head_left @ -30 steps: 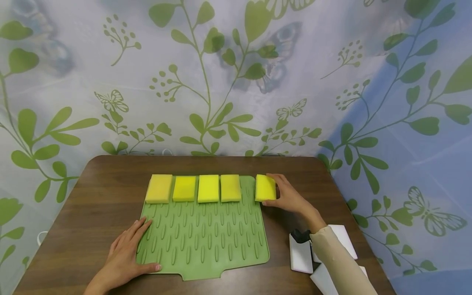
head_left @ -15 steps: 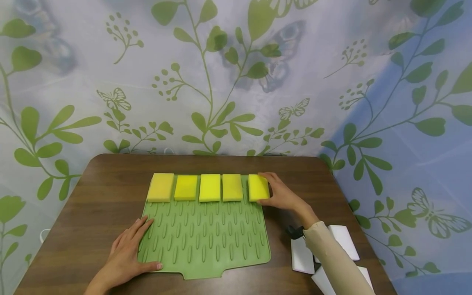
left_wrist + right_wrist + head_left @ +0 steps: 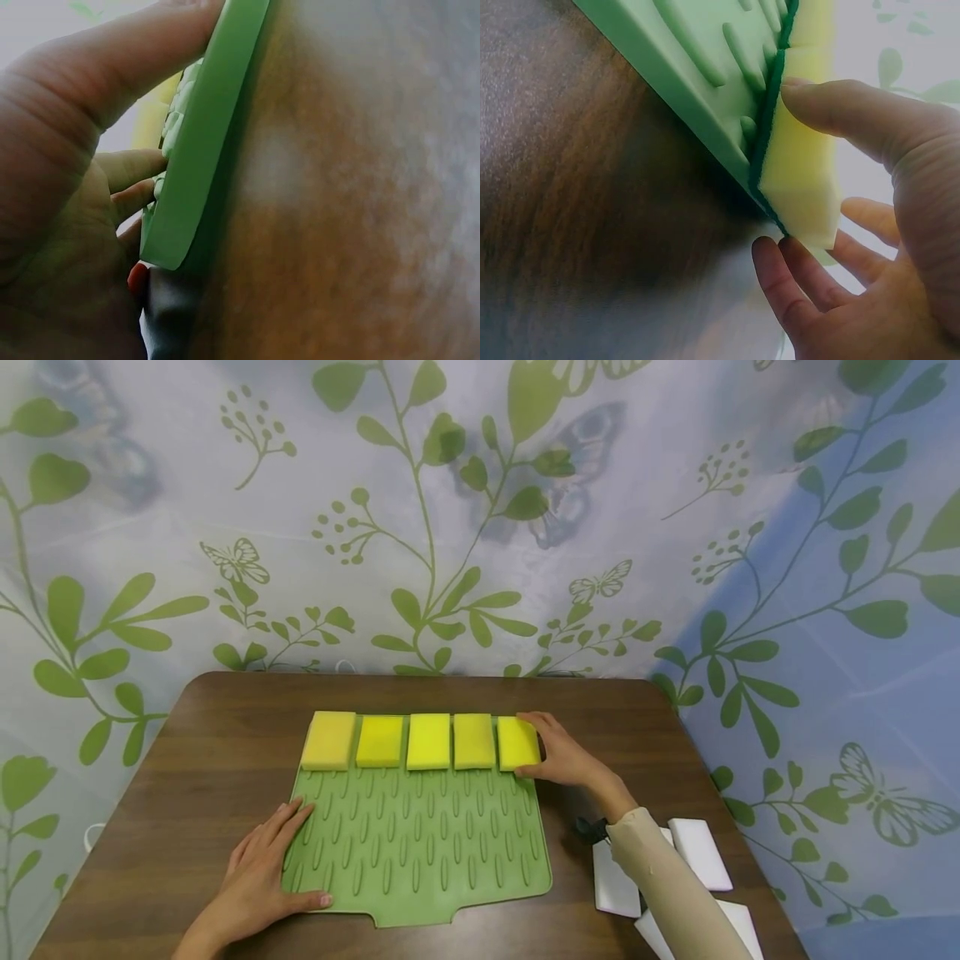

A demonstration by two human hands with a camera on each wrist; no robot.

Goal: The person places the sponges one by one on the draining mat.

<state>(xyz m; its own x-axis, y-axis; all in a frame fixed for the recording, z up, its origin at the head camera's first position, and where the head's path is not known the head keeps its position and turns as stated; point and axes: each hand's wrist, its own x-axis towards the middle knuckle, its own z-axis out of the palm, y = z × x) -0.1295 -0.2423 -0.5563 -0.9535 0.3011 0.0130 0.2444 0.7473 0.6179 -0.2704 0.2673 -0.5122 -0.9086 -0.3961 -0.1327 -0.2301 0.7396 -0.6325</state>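
Nearest, at the right edge of the table (image 3: 150, 827): a few white blocks (image 3: 701, 852), partly hidden under the beige sleeve (image 3: 667, 885), untouched.

Next, at the near left: left hand (image 3: 258, 881) laid flat, fingers straight and spread, palm on the wood and fingertips pressing the near-left border of the green ridged mat (image 3: 420, 852). Thumb along the mat's near edge in the left wrist view, nothing curled round, nothing held.

Farther, along the mat's far edge: a row of four yellow sponges (image 3: 405, 741) lying flat, side by side. Fifth sponge (image 3: 517, 743) at the right end, just beside its neighbour, hanging a little past the mat's right border. From the right wrist view, dark green scouring face (image 3: 769, 127) downward against the mat's edge, yellow foam up.

Right hand (image 3: 566, 758) gripping that fifth sponge: thumb on the near side, fingers wrapped round the far and right sides, curled but not squeezing the foam visibly out of shape.

Judged from this: seating the sponge squarely in hand. Best done with a light grip to avoid crushing the foam, a slide leftward until flush with the neighbour, far edges lined up with the row, and steady pressure from the flat left hand to stop the mat creeping.

Beyond the table: a leaf-and-butterfly curtain (image 3: 480, 510).
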